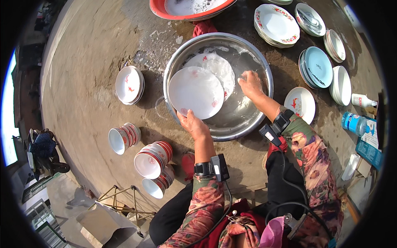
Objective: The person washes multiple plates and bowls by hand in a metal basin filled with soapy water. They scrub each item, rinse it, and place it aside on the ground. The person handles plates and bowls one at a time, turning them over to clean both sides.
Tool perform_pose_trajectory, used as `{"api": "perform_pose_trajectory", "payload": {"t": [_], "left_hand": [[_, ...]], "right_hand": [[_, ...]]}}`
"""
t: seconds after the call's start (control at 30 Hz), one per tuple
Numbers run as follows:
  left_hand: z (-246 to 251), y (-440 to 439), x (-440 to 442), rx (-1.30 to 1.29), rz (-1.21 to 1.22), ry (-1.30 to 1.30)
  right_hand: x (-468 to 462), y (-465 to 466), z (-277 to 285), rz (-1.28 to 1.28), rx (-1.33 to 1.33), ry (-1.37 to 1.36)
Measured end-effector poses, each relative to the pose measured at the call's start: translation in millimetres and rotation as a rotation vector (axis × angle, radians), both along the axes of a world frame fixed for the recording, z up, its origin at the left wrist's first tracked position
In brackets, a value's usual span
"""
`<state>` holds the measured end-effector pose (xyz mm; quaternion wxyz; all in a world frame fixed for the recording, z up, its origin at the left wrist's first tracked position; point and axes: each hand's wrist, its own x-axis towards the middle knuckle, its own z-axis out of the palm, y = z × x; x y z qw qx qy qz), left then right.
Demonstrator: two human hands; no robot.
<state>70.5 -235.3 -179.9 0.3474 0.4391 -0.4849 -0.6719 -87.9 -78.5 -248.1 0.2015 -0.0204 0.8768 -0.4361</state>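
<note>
My left hand [194,124] grips the near rim of a white plate [195,93] with pale red flower prints, tilted over a steel basin [268,74]. A second white plate [229,76] with red flowers lies partly under it in the shallow, sudsy water [245,108]. Above the water on the basin's right side is my right hand [252,83]. Its fingers are curled, and whether anything small is inside them cannot be made out.
Beyond stands a red-rimmed basin [158,11] of suds, a red cloth [204,28] beneath. Left are small dishes [127,83] and stacked bowls [152,159]. Right are patterned plates [276,24], blue plates [318,66], a fish-printed dish [299,104] and a plastic bottle [355,124].
</note>
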Motion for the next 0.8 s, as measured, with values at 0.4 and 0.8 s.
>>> {"api": "perform_pose_trajectory", "payload": {"t": [0.4, 0.8], "left_hand": [[5.5, -16.4, 8.0, 0.392, -0.14, -0.036], [50.8, 10.1, -24.9, 0.716, -0.234, -0.022]], "right_hand": [[76.4, -47.5, 76.1, 0.933, -0.463, 0.318], [44.6, -22.9, 91.8, 0.909, -0.236, 0.768]]}}
